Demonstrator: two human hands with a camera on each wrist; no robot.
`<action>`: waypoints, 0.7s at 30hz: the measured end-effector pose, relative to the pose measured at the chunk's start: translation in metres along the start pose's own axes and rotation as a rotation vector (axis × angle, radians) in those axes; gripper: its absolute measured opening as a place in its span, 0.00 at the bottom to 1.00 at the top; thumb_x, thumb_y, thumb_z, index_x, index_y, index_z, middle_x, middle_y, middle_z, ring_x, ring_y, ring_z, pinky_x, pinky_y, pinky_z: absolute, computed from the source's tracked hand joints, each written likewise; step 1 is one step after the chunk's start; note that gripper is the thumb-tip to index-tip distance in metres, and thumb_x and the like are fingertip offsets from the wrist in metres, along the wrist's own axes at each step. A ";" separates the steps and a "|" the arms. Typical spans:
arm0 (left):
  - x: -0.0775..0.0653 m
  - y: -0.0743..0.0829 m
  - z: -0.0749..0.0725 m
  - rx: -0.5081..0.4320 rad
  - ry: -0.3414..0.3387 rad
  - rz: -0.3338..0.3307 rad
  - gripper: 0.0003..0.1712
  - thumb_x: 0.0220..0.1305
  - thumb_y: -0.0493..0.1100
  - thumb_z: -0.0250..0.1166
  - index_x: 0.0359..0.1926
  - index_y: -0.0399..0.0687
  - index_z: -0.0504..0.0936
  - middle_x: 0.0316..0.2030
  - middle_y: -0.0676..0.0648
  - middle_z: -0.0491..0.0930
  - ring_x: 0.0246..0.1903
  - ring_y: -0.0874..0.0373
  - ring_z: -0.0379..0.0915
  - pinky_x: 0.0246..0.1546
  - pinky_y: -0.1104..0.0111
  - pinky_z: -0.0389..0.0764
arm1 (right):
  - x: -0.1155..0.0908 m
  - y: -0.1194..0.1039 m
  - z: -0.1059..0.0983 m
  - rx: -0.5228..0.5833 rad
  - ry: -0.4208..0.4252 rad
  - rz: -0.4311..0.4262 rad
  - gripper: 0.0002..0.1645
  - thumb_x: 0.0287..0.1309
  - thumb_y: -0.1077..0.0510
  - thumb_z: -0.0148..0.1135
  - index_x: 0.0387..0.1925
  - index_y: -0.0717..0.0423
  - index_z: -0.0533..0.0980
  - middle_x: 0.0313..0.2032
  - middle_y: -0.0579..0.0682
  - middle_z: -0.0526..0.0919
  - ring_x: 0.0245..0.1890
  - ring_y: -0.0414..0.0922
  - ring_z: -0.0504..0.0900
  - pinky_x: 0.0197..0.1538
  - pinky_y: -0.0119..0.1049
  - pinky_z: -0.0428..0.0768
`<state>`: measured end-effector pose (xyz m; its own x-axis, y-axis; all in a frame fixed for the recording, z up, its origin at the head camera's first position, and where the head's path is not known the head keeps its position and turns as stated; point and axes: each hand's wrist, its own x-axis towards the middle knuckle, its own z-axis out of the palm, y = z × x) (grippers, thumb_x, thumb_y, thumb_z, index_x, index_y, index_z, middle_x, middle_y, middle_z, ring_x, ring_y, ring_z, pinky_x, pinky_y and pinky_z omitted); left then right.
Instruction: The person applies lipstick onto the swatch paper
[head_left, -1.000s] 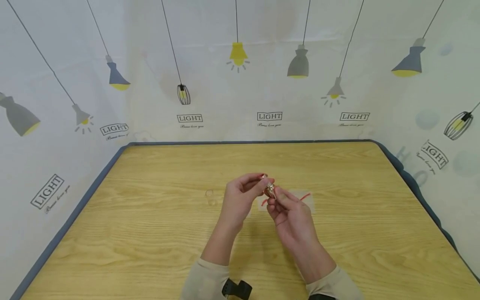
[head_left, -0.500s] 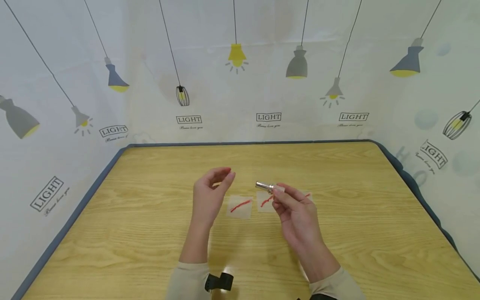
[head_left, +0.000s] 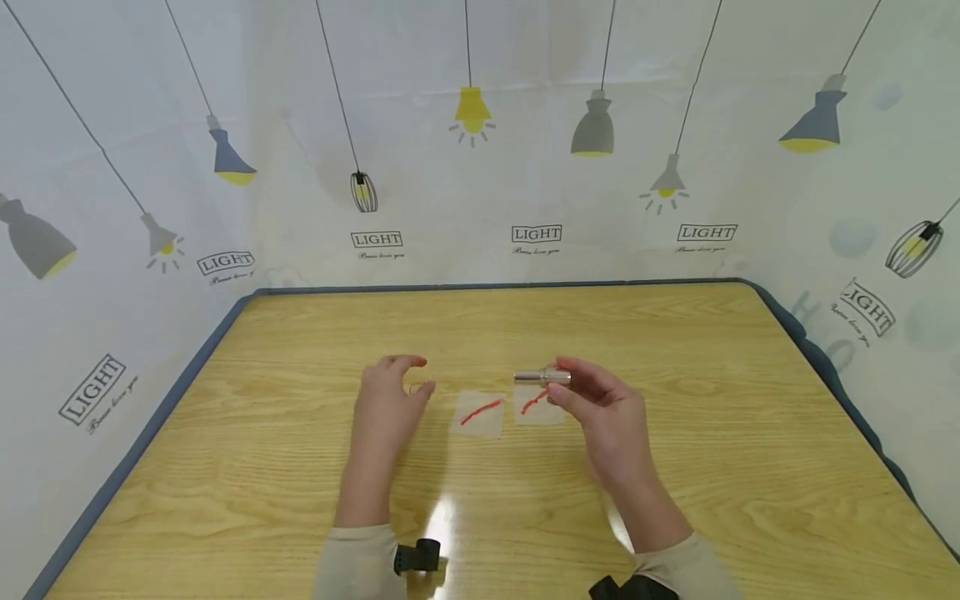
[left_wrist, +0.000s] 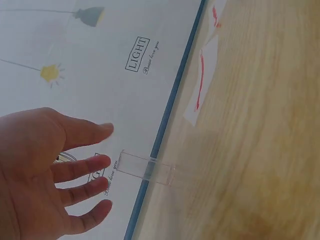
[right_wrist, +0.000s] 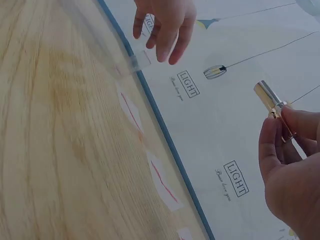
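A shiny metal lipstick tube point(head_left: 531, 377) lies level between the thumb and fingers of my right hand point(head_left: 618, 425), above the table. In the right wrist view the lipstick point(right_wrist: 270, 95) looks gold and silver; no red tip shows. My left hand point(head_left: 384, 417) is off to the left, thumb and fingers spread apart. Beyond its fingertips in the left wrist view stands a clear plastic cap point(left_wrist: 145, 168), with a visible gap between. That clear cap point(right_wrist: 141, 61) is also near the left fingers in the right wrist view.
Two pale paper pieces with red strokes, the left paper point(head_left: 480, 423) and the middle paper point(head_left: 553, 417), lie on the wooden table point(head_left: 262, 467). A third paper point(right_wrist: 185, 233) shows partly in the right wrist view. A lamp-printed sheet point(head_left: 420, 125) surrounds the table.
My left hand has left the lipstick and moved left, toward the clear cap, its fingers spreading. My right hand has kept the lipstick and turned it level.
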<state>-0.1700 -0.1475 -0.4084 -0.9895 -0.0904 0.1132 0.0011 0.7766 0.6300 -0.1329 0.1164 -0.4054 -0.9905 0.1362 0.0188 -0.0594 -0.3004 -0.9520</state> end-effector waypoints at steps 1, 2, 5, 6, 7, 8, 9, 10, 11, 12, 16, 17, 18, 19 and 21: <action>0.000 -0.001 0.001 0.041 -0.018 -0.004 0.22 0.72 0.43 0.70 0.64 0.47 0.84 0.67 0.36 0.79 0.67 0.33 0.71 0.56 0.43 0.84 | 0.001 0.000 -0.003 -0.044 -0.007 -0.008 0.19 0.63 0.72 0.72 0.55 0.60 0.86 0.40 0.42 0.93 0.40 0.37 0.90 0.50 0.32 0.89; 0.000 -0.003 0.003 0.078 -0.032 -0.007 0.21 0.72 0.43 0.69 0.64 0.48 0.84 0.67 0.36 0.79 0.66 0.33 0.71 0.52 0.44 0.85 | 0.003 0.000 -0.006 -0.089 -0.012 -0.012 0.21 0.63 0.71 0.72 0.58 0.63 0.84 0.41 0.41 0.93 0.41 0.37 0.90 0.51 0.31 0.89; 0.000 -0.007 0.006 0.137 -0.048 0.008 0.20 0.71 0.37 0.66 0.62 0.47 0.85 0.63 0.35 0.83 0.63 0.31 0.76 0.42 0.49 0.85 | 0.006 -0.001 -0.014 -0.173 -0.042 -0.030 0.24 0.64 0.69 0.72 0.62 0.67 0.80 0.44 0.41 0.92 0.43 0.37 0.90 0.51 0.29 0.88; 0.000 -0.008 0.007 0.140 -0.052 0.014 0.20 0.70 0.36 0.65 0.62 0.46 0.86 0.62 0.35 0.83 0.62 0.32 0.78 0.41 0.51 0.84 | 0.008 -0.002 -0.016 -0.191 -0.052 -0.037 0.24 0.65 0.68 0.72 0.62 0.67 0.80 0.44 0.41 0.92 0.43 0.37 0.90 0.49 0.28 0.88; 0.000 -0.009 0.007 0.136 -0.055 0.016 0.21 0.69 0.34 0.64 0.61 0.45 0.86 0.61 0.34 0.84 0.61 0.33 0.79 0.40 0.53 0.84 | 0.009 -0.002 -0.018 -0.208 -0.061 -0.045 0.24 0.65 0.67 0.72 0.61 0.66 0.81 0.44 0.40 0.92 0.44 0.37 0.90 0.47 0.27 0.87; 0.000 -0.010 0.008 0.129 -0.056 0.022 0.21 0.68 0.33 0.63 0.60 0.44 0.86 0.60 0.34 0.85 0.59 0.34 0.81 0.39 0.54 0.83 | 0.009 -0.003 -0.020 -0.218 -0.068 -0.052 0.23 0.65 0.66 0.73 0.61 0.65 0.81 0.44 0.41 0.92 0.44 0.37 0.90 0.46 0.27 0.87; 0.000 -0.011 0.009 0.118 -0.060 0.024 0.21 0.68 0.32 0.63 0.60 0.42 0.86 0.59 0.34 0.85 0.58 0.35 0.82 0.40 0.54 0.83 | 0.010 -0.003 -0.022 -0.224 -0.075 -0.056 0.23 0.66 0.65 0.73 0.61 0.65 0.81 0.45 0.41 0.92 0.44 0.37 0.90 0.45 0.27 0.87; 0.000 -0.011 0.009 0.107 -0.062 0.027 0.21 0.68 0.31 0.63 0.60 0.41 0.86 0.58 0.34 0.86 0.57 0.36 0.83 0.42 0.54 0.84 | 0.010 -0.004 -0.023 -0.228 -0.082 -0.059 0.23 0.66 0.65 0.73 0.61 0.64 0.81 0.45 0.41 0.92 0.44 0.37 0.90 0.45 0.27 0.87; 0.000 -0.011 0.009 0.096 -0.062 0.025 0.20 0.69 0.31 0.63 0.60 0.40 0.85 0.58 0.34 0.86 0.56 0.37 0.84 0.44 0.53 0.85 | 0.011 -0.004 -0.024 -0.231 -0.085 -0.061 0.23 0.66 0.64 0.73 0.61 0.64 0.82 0.45 0.41 0.92 0.44 0.38 0.91 0.44 0.27 0.86; 0.000 -0.011 0.010 0.082 -0.055 0.027 0.20 0.69 0.31 0.64 0.60 0.40 0.85 0.57 0.34 0.87 0.55 0.38 0.85 0.45 0.52 0.86 | 0.011 -0.004 -0.025 -0.234 -0.088 -0.060 0.23 0.66 0.64 0.73 0.61 0.64 0.82 0.45 0.41 0.92 0.43 0.37 0.91 0.43 0.26 0.86; 0.001 -0.008 0.011 -0.043 -0.001 0.020 0.19 0.72 0.33 0.66 0.62 0.39 0.84 0.55 0.36 0.88 0.53 0.42 0.87 0.49 0.50 0.88 | 0.011 -0.006 -0.029 -0.234 -0.104 -0.063 0.22 0.67 0.64 0.72 0.61 0.64 0.81 0.44 0.40 0.91 0.42 0.38 0.92 0.46 0.27 0.87; 0.001 -0.006 0.010 -0.102 0.014 0.016 0.19 0.72 0.34 0.67 0.62 0.39 0.84 0.54 0.37 0.88 0.53 0.43 0.87 0.50 0.51 0.88 | 0.011 -0.007 -0.030 -0.240 -0.107 -0.067 0.22 0.67 0.64 0.72 0.61 0.64 0.81 0.43 0.39 0.91 0.42 0.37 0.92 0.45 0.27 0.87; 0.002 -0.004 0.010 -0.173 0.026 0.010 0.19 0.72 0.34 0.68 0.62 0.39 0.84 0.54 0.38 0.88 0.53 0.44 0.86 0.51 0.52 0.88 | 0.011 -0.007 -0.031 -0.247 -0.111 -0.070 0.22 0.68 0.64 0.72 0.61 0.64 0.82 0.43 0.38 0.91 0.42 0.37 0.92 0.44 0.27 0.87; 0.002 -0.001 0.009 -0.254 0.031 0.002 0.19 0.72 0.35 0.68 0.62 0.40 0.84 0.54 0.38 0.88 0.54 0.45 0.86 0.53 0.54 0.88 | 0.011 -0.008 -0.031 -0.253 -0.113 -0.075 0.22 0.68 0.64 0.71 0.61 0.64 0.82 0.42 0.38 0.91 0.42 0.36 0.91 0.43 0.27 0.86; 0.002 0.005 0.007 -0.432 0.025 -0.029 0.19 0.71 0.36 0.70 0.61 0.41 0.85 0.55 0.39 0.87 0.56 0.48 0.85 0.56 0.59 0.88 | 0.011 -0.009 -0.033 -0.275 -0.116 -0.082 0.22 0.68 0.63 0.72 0.61 0.65 0.82 0.41 0.36 0.91 0.42 0.36 0.90 0.41 0.27 0.85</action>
<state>-0.1731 -0.1397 -0.4102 -0.9862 -0.1277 0.1056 0.0388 0.4416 0.8964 -0.1392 0.1515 -0.4065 -0.9922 0.0364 0.1190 -0.1199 -0.0242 -0.9925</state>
